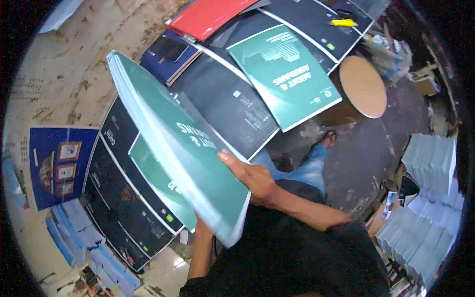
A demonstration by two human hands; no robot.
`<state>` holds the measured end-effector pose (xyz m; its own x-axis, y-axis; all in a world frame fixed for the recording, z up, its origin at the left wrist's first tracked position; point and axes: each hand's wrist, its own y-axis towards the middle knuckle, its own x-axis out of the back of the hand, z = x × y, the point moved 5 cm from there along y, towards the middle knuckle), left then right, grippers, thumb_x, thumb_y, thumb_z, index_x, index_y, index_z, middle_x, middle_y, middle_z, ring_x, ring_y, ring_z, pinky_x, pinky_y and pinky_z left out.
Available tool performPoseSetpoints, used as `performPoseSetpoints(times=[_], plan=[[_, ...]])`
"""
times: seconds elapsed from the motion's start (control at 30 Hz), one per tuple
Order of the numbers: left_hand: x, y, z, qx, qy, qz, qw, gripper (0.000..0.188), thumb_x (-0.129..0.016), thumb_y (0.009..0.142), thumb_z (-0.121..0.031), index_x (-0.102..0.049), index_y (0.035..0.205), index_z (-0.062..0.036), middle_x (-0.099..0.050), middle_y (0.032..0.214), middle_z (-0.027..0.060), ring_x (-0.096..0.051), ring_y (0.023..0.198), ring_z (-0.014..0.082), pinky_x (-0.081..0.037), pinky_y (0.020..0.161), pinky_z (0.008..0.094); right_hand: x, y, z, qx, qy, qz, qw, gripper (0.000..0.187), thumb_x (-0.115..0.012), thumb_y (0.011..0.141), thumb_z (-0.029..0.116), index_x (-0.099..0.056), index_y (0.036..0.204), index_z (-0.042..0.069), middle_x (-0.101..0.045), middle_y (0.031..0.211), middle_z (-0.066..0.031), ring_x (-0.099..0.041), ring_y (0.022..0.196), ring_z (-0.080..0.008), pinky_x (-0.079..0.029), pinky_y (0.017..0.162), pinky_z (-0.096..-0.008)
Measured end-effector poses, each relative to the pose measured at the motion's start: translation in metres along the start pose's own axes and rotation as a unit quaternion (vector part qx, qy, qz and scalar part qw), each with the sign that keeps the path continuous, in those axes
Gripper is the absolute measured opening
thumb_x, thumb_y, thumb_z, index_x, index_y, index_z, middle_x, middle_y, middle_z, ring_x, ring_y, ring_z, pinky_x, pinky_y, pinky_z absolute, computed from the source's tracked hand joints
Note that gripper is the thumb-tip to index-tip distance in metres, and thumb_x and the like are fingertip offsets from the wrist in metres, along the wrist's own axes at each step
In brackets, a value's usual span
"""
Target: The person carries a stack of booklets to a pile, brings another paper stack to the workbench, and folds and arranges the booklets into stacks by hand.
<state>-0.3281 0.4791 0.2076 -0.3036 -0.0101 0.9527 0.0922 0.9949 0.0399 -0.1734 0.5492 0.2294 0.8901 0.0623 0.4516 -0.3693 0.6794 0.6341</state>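
A thick green softcover book [198, 148] is tilted up in front of me, its white page edges facing left. My right hand [255, 180] grips its right edge, with fingers lying on the green cover. My left hand [202, 228] is at the book's lower end; its fingers are hidden behind the book. Beneath the raised book, another green book [161, 180] lies on the dark work surface [227, 99], partly covered. A third green book [287, 74] lies flat farther to the right, its corner past the surface's edge.
Beyond are a red folder or book [210, 17], dark blue books [170, 54] with a phone-like black object, and a yellow-handled cutter [343, 23]. A round brown stool top [363, 86] stands right. Stacks of paper [425, 213] fill the lower right; blue-white stacks [94, 247] sit lower left.
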Motion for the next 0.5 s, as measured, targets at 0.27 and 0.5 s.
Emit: performPoseSetpoints(times=[0.27, 0.5], plan=[[0.008, 0.028, -0.016, 0.061, 0.037, -0.018, 0.997, 0.064, -0.051, 0.098, -0.033, -0.031, 0.155, -0.0114, -0.023, 0.16, 0.0215, -0.021, 0.147, 0.0434, -0.011, 0.117, 0.0633, -0.017, -0.053, -0.059, -0.17, -0.012, -0.03, 0.985, 0.054, -0.068, 0.088, 0.012, -0.053, 0.136, -0.007, -0.065, 0.128, -0.0165, -0.07, 0.105, -0.0211, -0.055, 0.092, -0.0334], [0.013, 0.021, -0.018, 0.077, 0.029, -0.022, 0.996, 0.062, -0.043, 0.102, -0.037, -0.028, 0.156, -0.0101, -0.022, 0.161, 0.0199, -0.021, 0.147, 0.0424, -0.01, 0.117, 0.0625, 0.041, 0.001, -0.064, -0.332, 0.104, -0.238, 0.907, 0.014, -0.076, 0.084, 0.001, -0.071, 0.096, -0.006, -0.071, 0.097, -0.0074, -0.064, 0.081, -0.0137, -0.052, 0.078, -0.0316]])
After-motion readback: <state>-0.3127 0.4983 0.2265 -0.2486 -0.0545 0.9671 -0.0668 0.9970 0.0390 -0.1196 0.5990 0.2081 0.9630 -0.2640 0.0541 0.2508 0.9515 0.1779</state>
